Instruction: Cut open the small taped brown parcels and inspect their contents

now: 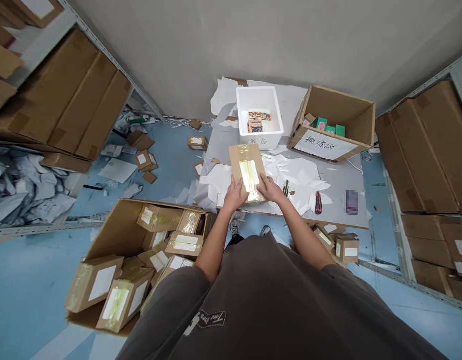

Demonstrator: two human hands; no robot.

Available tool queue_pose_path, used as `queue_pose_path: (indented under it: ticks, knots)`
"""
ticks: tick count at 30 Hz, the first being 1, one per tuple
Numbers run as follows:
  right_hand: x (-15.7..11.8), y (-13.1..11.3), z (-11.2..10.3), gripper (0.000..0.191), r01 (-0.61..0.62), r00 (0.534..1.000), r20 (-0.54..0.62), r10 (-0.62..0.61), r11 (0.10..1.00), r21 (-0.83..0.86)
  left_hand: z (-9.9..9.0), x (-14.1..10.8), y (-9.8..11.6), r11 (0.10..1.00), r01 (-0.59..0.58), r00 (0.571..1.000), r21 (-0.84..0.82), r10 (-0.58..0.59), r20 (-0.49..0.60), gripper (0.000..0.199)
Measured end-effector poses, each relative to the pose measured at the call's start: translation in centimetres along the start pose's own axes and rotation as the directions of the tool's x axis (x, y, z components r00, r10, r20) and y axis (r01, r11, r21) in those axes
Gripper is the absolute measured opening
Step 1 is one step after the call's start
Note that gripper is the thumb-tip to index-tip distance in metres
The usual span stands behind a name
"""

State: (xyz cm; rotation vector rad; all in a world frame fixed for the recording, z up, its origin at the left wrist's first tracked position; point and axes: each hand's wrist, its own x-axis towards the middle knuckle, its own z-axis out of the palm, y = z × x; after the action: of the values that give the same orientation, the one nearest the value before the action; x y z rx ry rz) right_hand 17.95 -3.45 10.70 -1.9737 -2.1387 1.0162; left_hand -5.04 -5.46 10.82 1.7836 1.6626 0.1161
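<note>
A brown cardboard box [236,159] with a white label and yellowish tape is held at the table's near edge. My left hand [235,194] grips its left near corner, and my right hand [270,189] holds its right side. Just beyond it stands a white foam box [260,139] with small colourful packets inside. To the right, an open carton [356,117] with a handwritten sign holds several green and pink boxes. A box cutter [286,188] lies right beside my right hand, and a red and black tool [318,203] lies farther right.
Torn white paper [304,172] covers part of the grey table [338,182]. A phone-like blurred object [352,202] lies at its right. A large carton [113,225] full of taped boxes stands at lower left. Loaded shelves flank both sides, and small boxes [197,143] lie on the floor.
</note>
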Motion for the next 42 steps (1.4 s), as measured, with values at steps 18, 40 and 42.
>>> queue_pose_path:
  ticks: [18,40,42]
  knots:
    - [1.2,20.3,4.9,0.058,-0.385,0.921,-0.040,0.387,0.921,0.056,-3.6,1.5,-1.8,0.903,-0.113,0.975,0.415,0.021,0.221,0.138]
    - [3.8,15.9,-4.4,0.033,-0.299,0.827,-0.432,0.361,0.932,0.207,-2.4,2.1,2.8,0.931,-0.097,0.994,0.351,0.076,0.073,0.127]
    - [3.8,14.4,-7.3,0.030,-0.271,0.815,-0.470,0.338,0.940,0.207,-4.1,4.2,2.2,0.925,-0.135,0.991,0.355,0.121,0.061,0.132]
